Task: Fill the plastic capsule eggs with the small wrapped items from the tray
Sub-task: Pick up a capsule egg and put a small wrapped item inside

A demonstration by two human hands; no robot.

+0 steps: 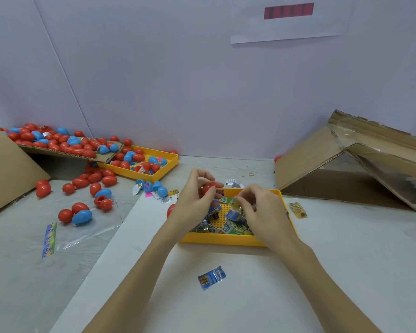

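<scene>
— What do I have around that collapsed cardboard box [341, 169]?
— Left of it a rubber band [251, 174]; above it a paper sheet [291, 22] on the wall [178, 80]

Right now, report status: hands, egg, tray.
Left hand grips red egg. Right hand pinches wrapped item over yellow tray. Nothing between them.

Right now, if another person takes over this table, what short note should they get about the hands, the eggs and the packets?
Left hand grips a red egg above the near yellow tray.
Right hand pinches a small packet beside that egg; it is not yet inside.
More packets lie in that tray, one blue packet on the table in front.
Many eggs sit at the left, on cardboard and in the far tray; filled or not, cannot tell.
</scene>
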